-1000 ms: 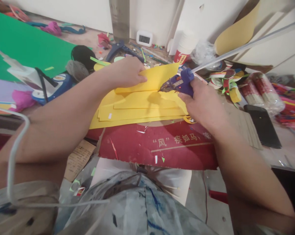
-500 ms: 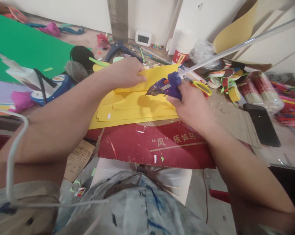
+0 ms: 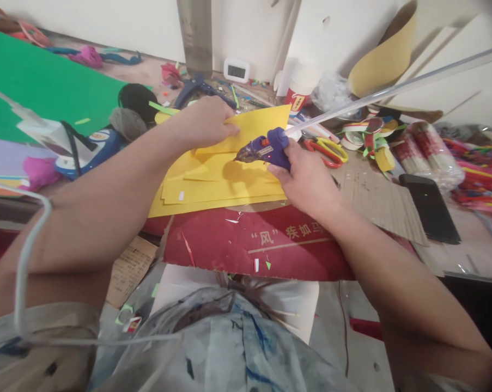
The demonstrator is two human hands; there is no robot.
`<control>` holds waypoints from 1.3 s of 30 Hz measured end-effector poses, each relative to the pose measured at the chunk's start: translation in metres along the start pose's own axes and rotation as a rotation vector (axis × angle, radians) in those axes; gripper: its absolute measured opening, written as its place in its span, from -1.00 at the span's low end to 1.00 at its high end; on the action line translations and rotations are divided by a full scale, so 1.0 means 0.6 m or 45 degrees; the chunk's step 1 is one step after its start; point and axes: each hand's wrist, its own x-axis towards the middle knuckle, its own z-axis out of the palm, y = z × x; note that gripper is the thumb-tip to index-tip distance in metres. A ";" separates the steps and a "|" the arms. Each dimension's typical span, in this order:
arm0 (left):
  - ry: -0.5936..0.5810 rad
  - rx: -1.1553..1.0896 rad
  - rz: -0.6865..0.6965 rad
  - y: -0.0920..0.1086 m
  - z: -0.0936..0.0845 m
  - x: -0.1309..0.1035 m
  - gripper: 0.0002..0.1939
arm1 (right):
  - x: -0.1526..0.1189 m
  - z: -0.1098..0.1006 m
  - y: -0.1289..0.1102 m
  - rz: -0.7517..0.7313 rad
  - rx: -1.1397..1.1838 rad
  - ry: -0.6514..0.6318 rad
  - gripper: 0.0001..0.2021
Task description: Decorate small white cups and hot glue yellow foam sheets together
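My right hand [image 3: 307, 177] grips a blue glue gun [image 3: 276, 147], with a long clear glue stick [image 3: 376, 95] jutting from its back. The gun's dark nozzle points left, just over yellow paper; whether it touches cannot be told. My left hand [image 3: 208, 124] has its fingers closed on a raised piece of yellow paper [image 3: 266, 121], which is tilted up behind the nozzle. Under both hands lie several more yellow sheets [image 3: 225, 195], overlapping on a red printed cardboard [image 3: 213, 245]. The gun casts a shadow on them.
Red and yellow scissors [image 3: 335, 149] lie right of my right hand. Farther right are corrugated cardboard [image 3: 376, 201], a black phone [image 3: 429, 209] and ribbon rolls [image 3: 368, 133]. Behind stand a small clock [image 3: 236, 71] and paper cups [image 3: 301, 87]. A blue power strip [image 3: 94, 152] sits left.
The glue gun and my right hand have shifted a little to the left over the yellow paper. My left hand keeps its hold on the raised sheet. The view has turned slightly.
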 end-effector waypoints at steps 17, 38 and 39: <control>-0.011 0.072 -0.003 -0.007 0.019 0.019 -0.62 | -0.004 -0.058 0.049 0.047 -0.015 -0.044 -0.69; -0.014 0.119 -0.035 0.000 0.019 0.015 -0.54 | -0.006 -0.066 0.058 0.057 -0.098 -0.041 -0.70; -0.008 0.108 -0.036 0.000 0.020 0.015 -0.55 | -0.007 -0.066 0.059 0.061 -0.099 -0.034 -0.71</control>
